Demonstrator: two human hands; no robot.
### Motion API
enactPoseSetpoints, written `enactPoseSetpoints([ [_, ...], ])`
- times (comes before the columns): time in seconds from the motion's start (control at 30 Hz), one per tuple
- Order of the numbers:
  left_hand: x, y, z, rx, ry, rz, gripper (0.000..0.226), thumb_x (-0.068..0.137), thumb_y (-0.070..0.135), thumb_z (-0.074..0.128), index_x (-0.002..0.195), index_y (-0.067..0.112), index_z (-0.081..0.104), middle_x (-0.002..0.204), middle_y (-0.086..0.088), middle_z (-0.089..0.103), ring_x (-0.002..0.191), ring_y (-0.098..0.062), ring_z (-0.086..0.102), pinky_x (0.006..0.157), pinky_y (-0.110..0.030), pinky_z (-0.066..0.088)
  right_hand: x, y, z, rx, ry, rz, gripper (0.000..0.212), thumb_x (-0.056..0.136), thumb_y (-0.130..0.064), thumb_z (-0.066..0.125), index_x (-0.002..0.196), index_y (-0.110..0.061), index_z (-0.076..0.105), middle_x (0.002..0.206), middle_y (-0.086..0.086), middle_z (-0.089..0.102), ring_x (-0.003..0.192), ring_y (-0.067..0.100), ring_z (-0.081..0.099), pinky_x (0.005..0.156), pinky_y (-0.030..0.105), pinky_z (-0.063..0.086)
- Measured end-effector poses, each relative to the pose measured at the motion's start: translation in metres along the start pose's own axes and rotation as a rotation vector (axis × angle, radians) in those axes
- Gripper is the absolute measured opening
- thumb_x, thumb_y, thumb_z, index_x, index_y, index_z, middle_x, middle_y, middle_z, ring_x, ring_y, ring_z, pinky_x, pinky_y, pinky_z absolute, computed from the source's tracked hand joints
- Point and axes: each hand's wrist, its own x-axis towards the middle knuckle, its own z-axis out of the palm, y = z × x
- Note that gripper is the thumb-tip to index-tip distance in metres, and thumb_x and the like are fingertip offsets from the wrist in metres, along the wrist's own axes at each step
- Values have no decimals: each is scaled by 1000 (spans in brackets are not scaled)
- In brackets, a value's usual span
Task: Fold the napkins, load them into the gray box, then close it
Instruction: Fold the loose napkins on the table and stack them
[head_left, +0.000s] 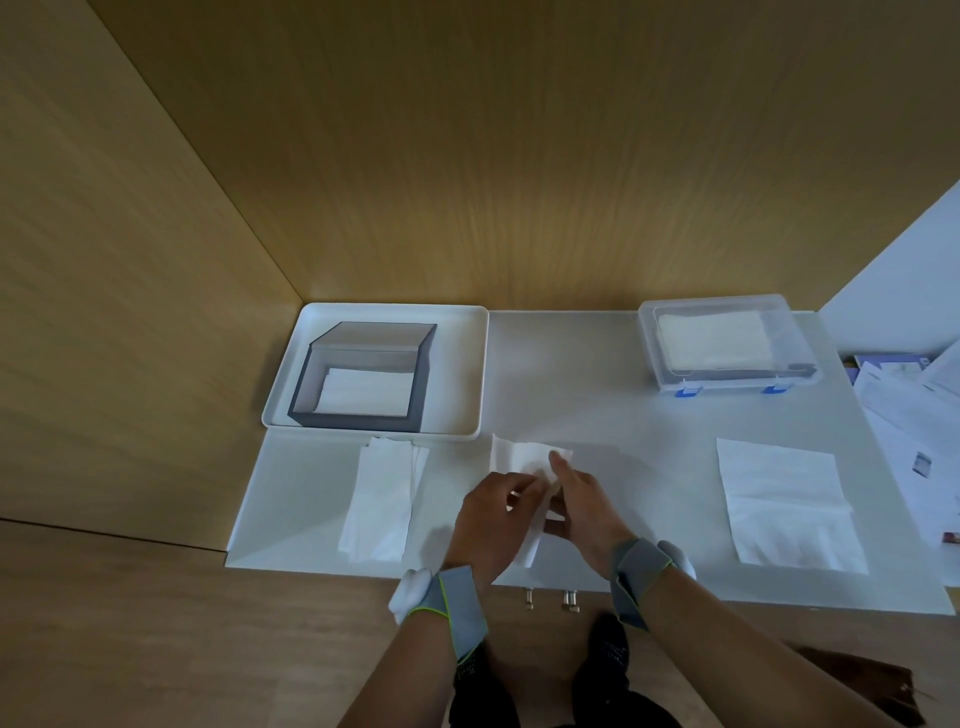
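Left hand (493, 514) pinches the middle napkin (519, 457) at desk (597, 374) centre, grip narrow; right hand (584, 499) presses it w/ straight fingers, grip wide. Gray box (358, 418) stands open in the tray (467, 364), far left, a folded napkin (363, 395) inside.

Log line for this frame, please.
stage: folding | left hand grips, right hand presses center napkin | gray box open with loaded napkin | folded stack left | flat napkin right
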Motion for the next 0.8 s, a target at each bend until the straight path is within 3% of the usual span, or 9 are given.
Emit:
enactPoseSetpoints([
  [0.07, -3, -3, -2, 52, -57, 39, 28, 97, 45, 57, 106, 26, 75, 106, 10, 70, 96, -4, 67, 86, -24, 54, -2, 0, 0, -39, 12, -22, 49, 98, -50, 58, 107, -3, 72, 102, 19, 78, 96, 31, 76, 84, 46, 64],
  [0.1, -4, -6, -3, 66, -67, 54, 23, 97, 41, 59, 104, 26, 75, 104, 9, 70, 95, -4, 67, 86, -25, 55, -3, 1, 0, -79, 26, -33, 42, 97, -43, 63, 105, -3, 73, 101, 20, 78, 94, 32, 76, 83, 45, 64],
  [0.17, -2, -17, -7, 61, 47, 18, 12, 94, 33, 64, 95, 24, 72, 95, 8, 70, 88, -7, 67, 84, -30, 55, -3, 1, 0, -123, 99, -32, 21, 98, -19, 61, 96, -2, 73, 96, 25, 74, 83, 33, 73, 78, 44, 64],
  [0.27, 6, -33, -16, 120, 262, -145, 23, 87, 39, 70, 98, 20, 63, 100, 1, 64, 93, -20, 65, 83, -36, 53, -1, 3, -4, -185, 195, 4, 22, 97, -4, 51, 86, 1, 70, 80, 17, 67, 69, 31, 66, 72, 52, 64],
  [0.33, 10, -37, -16, 248, 230, -205, 44, 84, 45, 71, 114, 16, 59, 115, -6, 58, 107, -27, 58, 89, -39, 50, 6, 7, -10, -296, 245, 11, 26, 90, -7, 51, 94, 14, 66, 76, 17, 61, 69, 33, 62, 71, 67, 59],
  [0.47, 18, -38, -5, 447, 207, -237, 53, 80, 43, 72, 119, 12, 53, 121, -11, 52, 114, -33, 52, 90, -43, 49, 15, 16, -25, -431, 284, 12, 21, 88, -9, 52, 86, 5, 68, 74, 19, 62, 73, 38, 66, 69, 58, 63],
  [0.57, 28, -40, 0, 437, 147, -257, 45, 81, 36, 72, 112, 9, 54, 116, -13, 60, 111, -35, 57, 89, -46, 52, 16, 18, -35, -412, 300, 40, 23, 86, -10, 55, 93, 5, 71, 88, 28, 72, 83, 45, 72, 67, 63, 62],
  [0.67, 32, -39, 0, 424, 66, -300, 31, 85, 33, 67, 101, 8, 60, 111, -14, 65, 109, -36, 60, 87, -44, 53, 31, 30, -46, -398, 317, 48, 25, 82, -10, 55, 88, 8, 71, 94, 33, 73, 84, 49, 73, 66, 66, 60],
  [0.8, 28, -33, -4, 342, 46, -249, 14, 84, 25, 60, 81, 18, 48, 97, -12, 61, 98, -37, 59, 78, -38, 47, 42, 41, -50, -398, 296, 56, 26, 79, -12, 53, 86, 6, 71, 93, 32, 73, 84, 48, 72, 66, 64, 61],
])
